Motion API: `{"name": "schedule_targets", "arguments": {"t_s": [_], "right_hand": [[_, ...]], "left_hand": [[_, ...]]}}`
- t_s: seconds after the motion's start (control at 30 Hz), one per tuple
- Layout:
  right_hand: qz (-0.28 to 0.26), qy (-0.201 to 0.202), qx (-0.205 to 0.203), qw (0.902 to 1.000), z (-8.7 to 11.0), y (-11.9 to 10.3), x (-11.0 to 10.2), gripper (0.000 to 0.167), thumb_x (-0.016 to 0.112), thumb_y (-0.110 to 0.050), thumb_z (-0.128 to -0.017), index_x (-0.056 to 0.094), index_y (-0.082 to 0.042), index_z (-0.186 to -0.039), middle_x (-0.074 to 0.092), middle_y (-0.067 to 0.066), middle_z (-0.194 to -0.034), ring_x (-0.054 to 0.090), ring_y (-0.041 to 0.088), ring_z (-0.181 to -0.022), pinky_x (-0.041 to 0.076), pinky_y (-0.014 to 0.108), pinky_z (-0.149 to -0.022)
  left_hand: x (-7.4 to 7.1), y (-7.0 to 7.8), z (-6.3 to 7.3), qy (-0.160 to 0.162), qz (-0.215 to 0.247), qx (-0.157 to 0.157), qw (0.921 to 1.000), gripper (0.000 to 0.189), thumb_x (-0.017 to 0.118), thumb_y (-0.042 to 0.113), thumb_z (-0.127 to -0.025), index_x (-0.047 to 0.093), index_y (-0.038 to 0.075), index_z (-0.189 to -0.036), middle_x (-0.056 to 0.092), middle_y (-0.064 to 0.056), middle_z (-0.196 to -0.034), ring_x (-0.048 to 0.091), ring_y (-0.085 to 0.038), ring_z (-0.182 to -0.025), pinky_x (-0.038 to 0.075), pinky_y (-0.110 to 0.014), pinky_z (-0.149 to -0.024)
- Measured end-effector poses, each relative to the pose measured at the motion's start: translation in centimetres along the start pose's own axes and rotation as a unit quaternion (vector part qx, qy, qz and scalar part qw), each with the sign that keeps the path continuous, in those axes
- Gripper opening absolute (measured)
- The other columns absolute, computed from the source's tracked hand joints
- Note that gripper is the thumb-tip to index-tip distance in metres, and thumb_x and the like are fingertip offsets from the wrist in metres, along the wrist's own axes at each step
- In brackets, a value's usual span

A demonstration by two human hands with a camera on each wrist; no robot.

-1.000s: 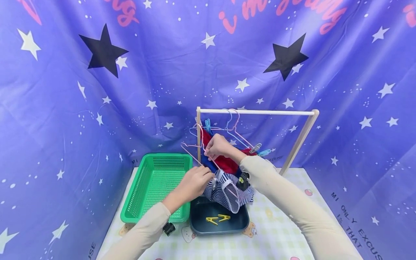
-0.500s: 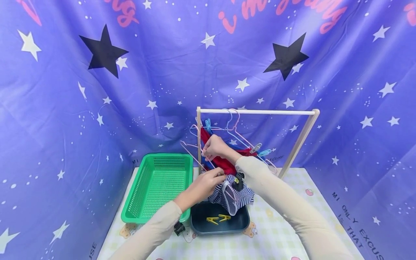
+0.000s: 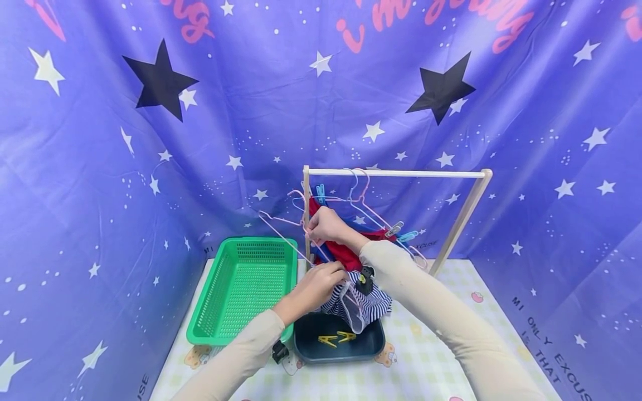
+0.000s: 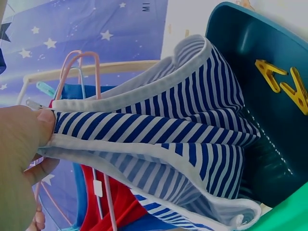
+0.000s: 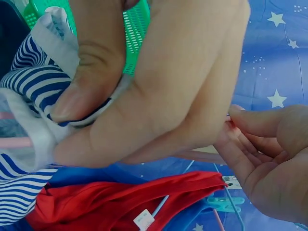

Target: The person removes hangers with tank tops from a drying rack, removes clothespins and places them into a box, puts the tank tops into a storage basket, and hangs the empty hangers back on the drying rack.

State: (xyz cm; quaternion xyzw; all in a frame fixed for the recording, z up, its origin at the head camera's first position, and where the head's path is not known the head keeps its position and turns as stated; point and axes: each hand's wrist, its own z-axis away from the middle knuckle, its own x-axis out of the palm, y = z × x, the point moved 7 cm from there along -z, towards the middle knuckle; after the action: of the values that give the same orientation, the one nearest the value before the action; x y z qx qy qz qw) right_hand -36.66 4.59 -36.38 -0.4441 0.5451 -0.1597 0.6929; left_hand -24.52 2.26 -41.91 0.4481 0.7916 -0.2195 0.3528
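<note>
The left hand (image 3: pixel 321 285) pinches the striped cloth (image 4: pixel 207 129), likely to spread it. The right hand (image 3: pixel 327 225) pinches the hanger (image 5: pixel 14 142), apparently to steady it.

Blue-violet fabric walls (image 3: pixel 281 122), black and white stars (image 3: pixel 161 81), pink lettering (image 3: pixel 355 36); pale checked tablecloth (image 3: pixel 426 367)

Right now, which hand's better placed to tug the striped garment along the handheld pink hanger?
Probably the left hand: it pinches the navy-and-white striped garment at a white-trimmed strip. The right hand grips the pink hanger near its hook, so likely suits steadying.
</note>
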Motion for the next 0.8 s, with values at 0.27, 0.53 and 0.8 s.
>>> {"name": "schedule_targets", "arguments": {"t_s": [0.27,0.53,0.8], "right_hand": [[0.065,0.015,-0.059,0.996,0.3,-1.5,0.2,0.014,0.074,0.001,-0.089,0.074,0.004,-0.075,0.074,0.017,-0.07,0.075,0.028,-0.067,0.061,0.028,-0.06],[0.043,0.046,-0.085,0.9944,0.5,-2.9,-0.1,0.01,0.074,-0.001,-0.09,0.076,0.004,-0.083,0.075,0.02,-0.075,0.076,0.036,-0.075,0.062,0.027,-0.064],[-0.014,0.072,-0.091,0.9932,0.9,-3.2,-0.6,0.006,0.074,-0.001,-0.09,0.076,0.006,-0.091,0.075,0.021,-0.082,0.077,0.032,-0.076,0.063,0.031,-0.068]], "left_hand": [[0.4,0.9,0.0,0.004,-0.007,0.027,0.9996,0.026,0.077,-0.006,-0.079,0.073,0.011,-0.098,0.07,-0.002,-0.101,0.069,-0.014,-0.093,0.057,-0.025,-0.087],[1.4,1.3,0.3,-0.009,-0.027,0.035,0.999,0.026,0.078,-0.003,-0.078,0.073,0.013,-0.097,0.068,0.001,-0.099,0.067,-0.013,-0.089,0.056,-0.024,-0.083],[1.8,1.3,0.5,-0.014,-0.034,0.031,0.9988,0.03,0.081,-0.001,-0.076,0.074,0.017,-0.099,0.068,0.004,-0.1,0.068,-0.01,-0.091,0.056,-0.023,-0.083]]}}
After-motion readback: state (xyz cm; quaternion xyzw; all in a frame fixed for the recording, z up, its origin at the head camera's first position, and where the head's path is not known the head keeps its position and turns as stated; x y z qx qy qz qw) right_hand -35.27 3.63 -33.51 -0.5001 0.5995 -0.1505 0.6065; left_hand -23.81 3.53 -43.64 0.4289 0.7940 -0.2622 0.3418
